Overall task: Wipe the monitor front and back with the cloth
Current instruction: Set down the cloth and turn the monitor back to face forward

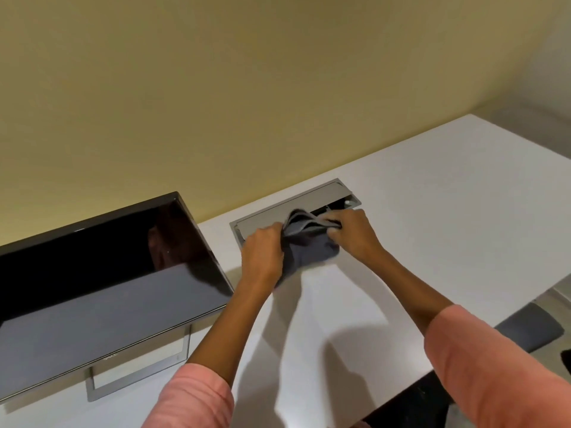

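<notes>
A black monitor (102,282) with a dark, switched-off screen stands on its grey stand at the left of the white desk (432,211), its screen facing me. To its right a grey cloth (304,242) is bunched between both hands, just above the desk. My left hand (262,254) grips the cloth's left side. My right hand (352,230) pinches its upper right edge. Both hands are well right of the monitor and do not touch it.
A grey cable hatch (278,214) is set into the desk behind the hands, close to the yellow wall (247,88). A dark chair seat (531,332) shows past the desk's right edge. My pink sleeves cover both forearms.
</notes>
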Demonstrator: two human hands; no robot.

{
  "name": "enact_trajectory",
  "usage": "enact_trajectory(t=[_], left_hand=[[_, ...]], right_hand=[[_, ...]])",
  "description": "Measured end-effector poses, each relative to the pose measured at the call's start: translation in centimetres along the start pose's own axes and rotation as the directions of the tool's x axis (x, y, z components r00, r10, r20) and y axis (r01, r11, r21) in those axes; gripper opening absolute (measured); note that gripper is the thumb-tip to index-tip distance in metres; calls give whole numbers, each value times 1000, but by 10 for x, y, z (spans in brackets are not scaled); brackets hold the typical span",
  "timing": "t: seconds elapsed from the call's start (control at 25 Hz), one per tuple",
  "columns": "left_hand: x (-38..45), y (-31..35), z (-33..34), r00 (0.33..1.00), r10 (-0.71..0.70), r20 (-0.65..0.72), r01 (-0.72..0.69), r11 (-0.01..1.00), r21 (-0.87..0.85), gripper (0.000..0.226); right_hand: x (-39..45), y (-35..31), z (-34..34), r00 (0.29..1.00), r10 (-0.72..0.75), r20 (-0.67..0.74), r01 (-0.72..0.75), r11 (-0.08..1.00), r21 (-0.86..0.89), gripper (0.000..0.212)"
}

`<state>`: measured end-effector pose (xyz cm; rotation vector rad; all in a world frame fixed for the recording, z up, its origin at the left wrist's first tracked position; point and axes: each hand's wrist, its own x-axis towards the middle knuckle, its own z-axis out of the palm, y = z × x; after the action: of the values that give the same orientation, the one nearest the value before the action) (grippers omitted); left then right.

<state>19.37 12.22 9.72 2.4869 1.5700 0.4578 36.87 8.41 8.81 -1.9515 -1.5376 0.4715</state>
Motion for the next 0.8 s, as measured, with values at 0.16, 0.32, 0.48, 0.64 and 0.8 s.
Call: enact_trajectory(t=[0.16,0.32,0.48,0.64,0.8], left_hand=[[-4,-6,13,949,219,-225,-192,972,135,58],[-56,-21,78,885,142,443,-271,931,243,53],[-81,-21,112,844,63,533,-160,977,138,48],[-59,-21,124,915,27,403,-32,999,6,50],[-49,-23,144,868,67,493,-84,996,13,67]], right_hand=[[5,13,-2,984,-148,-103,149,989,4,34],[-31,72,43,914,-36,403,217,884,-414,41],[-58,101,67,858,-62,511,367,769,-524,18],[-40,89,96,927,-261,270,370,757,-539,28],[-30,95,138,912,-47,408,259,838,-481,57]])
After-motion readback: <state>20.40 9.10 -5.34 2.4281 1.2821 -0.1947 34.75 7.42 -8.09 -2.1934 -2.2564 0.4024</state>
